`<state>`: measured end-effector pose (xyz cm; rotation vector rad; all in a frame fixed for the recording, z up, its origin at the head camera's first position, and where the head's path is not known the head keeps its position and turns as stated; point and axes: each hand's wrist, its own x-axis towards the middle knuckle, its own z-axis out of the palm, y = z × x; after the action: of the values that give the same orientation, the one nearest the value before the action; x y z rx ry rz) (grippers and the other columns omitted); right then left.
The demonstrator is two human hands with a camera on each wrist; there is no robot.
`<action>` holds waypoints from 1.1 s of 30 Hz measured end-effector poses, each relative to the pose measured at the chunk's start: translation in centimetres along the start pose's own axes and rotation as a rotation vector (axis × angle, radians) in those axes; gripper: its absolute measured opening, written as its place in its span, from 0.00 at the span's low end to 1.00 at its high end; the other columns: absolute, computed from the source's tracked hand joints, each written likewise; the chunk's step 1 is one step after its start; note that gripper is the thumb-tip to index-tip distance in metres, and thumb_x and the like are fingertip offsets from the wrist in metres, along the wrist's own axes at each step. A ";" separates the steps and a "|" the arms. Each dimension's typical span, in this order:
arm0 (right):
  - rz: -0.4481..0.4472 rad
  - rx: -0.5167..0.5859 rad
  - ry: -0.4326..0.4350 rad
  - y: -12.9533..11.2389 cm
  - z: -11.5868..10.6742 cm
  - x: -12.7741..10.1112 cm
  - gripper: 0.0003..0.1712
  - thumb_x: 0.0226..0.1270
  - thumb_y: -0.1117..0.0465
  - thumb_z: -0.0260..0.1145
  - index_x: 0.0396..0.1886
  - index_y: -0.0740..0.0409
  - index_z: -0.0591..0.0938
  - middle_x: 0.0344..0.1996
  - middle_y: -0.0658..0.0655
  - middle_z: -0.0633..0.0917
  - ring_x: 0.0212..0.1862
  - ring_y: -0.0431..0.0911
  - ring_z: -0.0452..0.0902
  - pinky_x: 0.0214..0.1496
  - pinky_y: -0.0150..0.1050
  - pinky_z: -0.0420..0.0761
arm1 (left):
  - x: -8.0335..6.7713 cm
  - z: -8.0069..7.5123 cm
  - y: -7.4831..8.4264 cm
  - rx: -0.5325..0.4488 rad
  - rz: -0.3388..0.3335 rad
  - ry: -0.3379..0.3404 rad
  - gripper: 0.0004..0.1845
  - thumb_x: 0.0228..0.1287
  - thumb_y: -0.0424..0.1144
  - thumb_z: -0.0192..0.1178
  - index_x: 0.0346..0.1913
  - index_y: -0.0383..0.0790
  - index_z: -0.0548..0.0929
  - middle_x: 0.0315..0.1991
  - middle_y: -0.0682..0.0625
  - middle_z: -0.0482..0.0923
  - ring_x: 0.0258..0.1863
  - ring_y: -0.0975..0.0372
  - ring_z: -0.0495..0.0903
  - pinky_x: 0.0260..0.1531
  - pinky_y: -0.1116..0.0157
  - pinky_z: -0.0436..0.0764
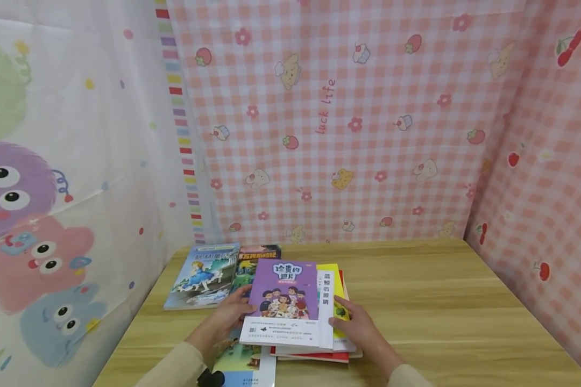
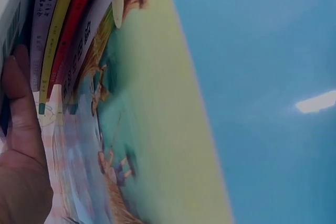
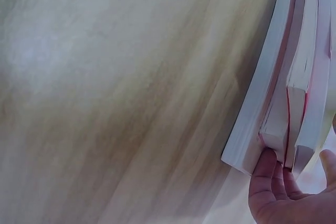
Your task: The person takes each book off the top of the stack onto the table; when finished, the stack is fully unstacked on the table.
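A purple book [image 1: 285, 293] lies on top of a white book [image 1: 325, 322], which has a barcode side showing in the left wrist view. My left hand [image 1: 231, 312] holds these two at their left edge. Beneath them is an uneven stack with a yellow book [image 1: 338, 274] and a red book [image 1: 331, 356]. My right hand [image 1: 360, 329] grips the stack's right side, its thumb by the white book. Up close in the right wrist view, the fingers [image 3: 265, 179] touch the page edges [image 3: 275, 135] of the lower books.
A blue-covered book [image 1: 205, 277] and a dark colourful book [image 1: 261, 252] lie at the back left of the wooden table [image 1: 416, 290]. Another picture book [image 1: 242, 357] lies at the front, partly under the stack. Patterned cloths [image 1: 344, 150] hang behind and at both sides.
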<state>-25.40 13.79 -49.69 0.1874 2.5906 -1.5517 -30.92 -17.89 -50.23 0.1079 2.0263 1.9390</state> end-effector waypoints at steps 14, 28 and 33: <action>0.049 0.067 -0.018 0.0 -0.5 0.2 0.35 0.65 0.66 0.68 0.73 0.55 0.70 0.67 0.76 0.67 0.67 0.71 0.62 0.65 0.66 0.63 | -1.7 -2.8 -0.3 -0.122 0.041 -0.063 0.39 0.69 0.26 0.52 0.78 0.38 0.46 0.54 0.39 0.79 0.43 0.51 0.84 0.41 0.55 0.83; 0.080 0.105 -0.028 0.1 -0.6 0.4 0.31 0.69 0.69 0.62 0.72 0.52 0.72 0.70 0.76 0.62 0.69 0.71 0.58 0.66 0.67 0.60 | -3.8 -6.6 -0.1 -0.132 0.055 -0.103 0.42 0.71 0.27 0.52 0.79 0.38 0.40 0.52 0.47 0.80 0.44 0.55 0.83 0.43 0.58 0.83; 0.094 0.106 -0.024 0.2 -0.7 0.5 0.31 0.69 0.69 0.62 0.71 0.52 0.73 0.70 0.75 0.63 0.69 0.71 0.58 0.66 0.67 0.60 | -5.5 -9.0 0.3 -0.106 0.029 -0.080 0.43 0.72 0.30 0.54 0.79 0.41 0.39 0.51 0.50 0.81 0.45 0.56 0.83 0.44 0.58 0.82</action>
<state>-25.88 14.57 -49.63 0.2934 2.4449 -1.6486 -28.43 -28.05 -48.81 0.1868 1.8774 2.0220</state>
